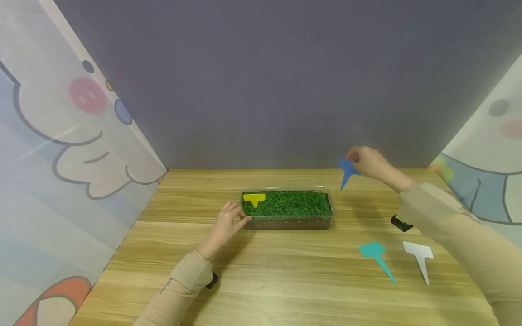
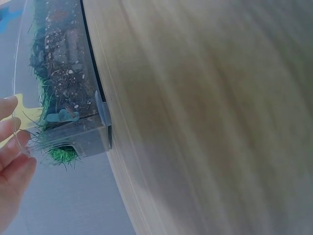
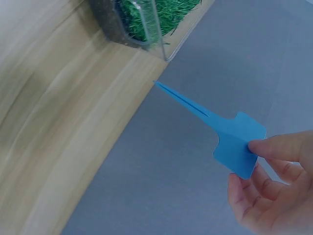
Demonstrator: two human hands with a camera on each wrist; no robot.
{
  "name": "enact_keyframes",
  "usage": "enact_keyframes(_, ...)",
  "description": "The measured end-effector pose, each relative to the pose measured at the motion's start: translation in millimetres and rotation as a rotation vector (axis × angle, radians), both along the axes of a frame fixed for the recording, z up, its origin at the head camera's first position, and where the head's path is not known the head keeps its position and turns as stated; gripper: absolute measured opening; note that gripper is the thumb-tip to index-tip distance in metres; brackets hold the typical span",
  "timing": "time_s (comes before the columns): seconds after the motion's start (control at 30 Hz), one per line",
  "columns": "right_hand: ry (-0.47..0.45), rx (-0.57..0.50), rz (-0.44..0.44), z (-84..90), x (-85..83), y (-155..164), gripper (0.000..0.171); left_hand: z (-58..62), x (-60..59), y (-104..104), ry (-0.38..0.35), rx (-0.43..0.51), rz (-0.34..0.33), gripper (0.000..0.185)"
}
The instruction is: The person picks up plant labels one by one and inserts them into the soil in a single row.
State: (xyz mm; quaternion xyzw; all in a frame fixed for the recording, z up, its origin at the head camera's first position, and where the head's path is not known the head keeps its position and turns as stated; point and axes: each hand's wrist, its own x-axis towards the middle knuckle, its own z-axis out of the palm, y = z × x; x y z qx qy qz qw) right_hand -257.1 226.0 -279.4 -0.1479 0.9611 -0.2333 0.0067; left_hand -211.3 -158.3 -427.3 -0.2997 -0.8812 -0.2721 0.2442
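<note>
A clear plastic planter box (image 1: 290, 222) of dark soil and green grass (image 1: 297, 202) stands on the table. At its left end my left hand (image 1: 224, 226) holds the rim between thumb and fingers. A yellow T-shaped plant label (image 1: 254, 199) stands upright in the grass near that end. Right of the box, in the air, my right hand (image 1: 369, 163) pinches a blue plant label (image 3: 239, 142) by its wide head. The label's narrow tip points down, apart from the box.
On the wooden table (image 1: 285, 280), a teal plant label (image 1: 373, 250) and a white plant label (image 1: 418, 252) lie flat at the right, below my right forearm. A grey wall (image 1: 285, 90) rises behind the table, with cartoon-printed panels (image 1: 53, 181) at both sides.
</note>
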Motion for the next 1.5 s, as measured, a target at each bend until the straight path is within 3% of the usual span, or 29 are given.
enact_keyframes(0.3,0.039,0.027,0.030,7.6,-2.7,-24.3,0.024,-0.5,-1.5,-1.4,0.007,-0.001,0.003,0.017)
enact_keyframes(0.63,0.050,0.010,0.057,13.5,-5.1,-53.3,0.024,1.7,0.1,0.2,-0.040,-0.009,0.041,0.017)
enact_keyframes(1.0,0.032,-0.014,0.103,6.9,-11.4,-85.2,0.023,5.1,1.4,1.4,-0.057,-0.005,0.049,0.016)
enact_keyframes(1.5,0.010,-0.045,0.143,-1.2,-6.2,-126.5,0.016,4.7,0.9,1.0,-0.034,-0.008,0.041,0.017)
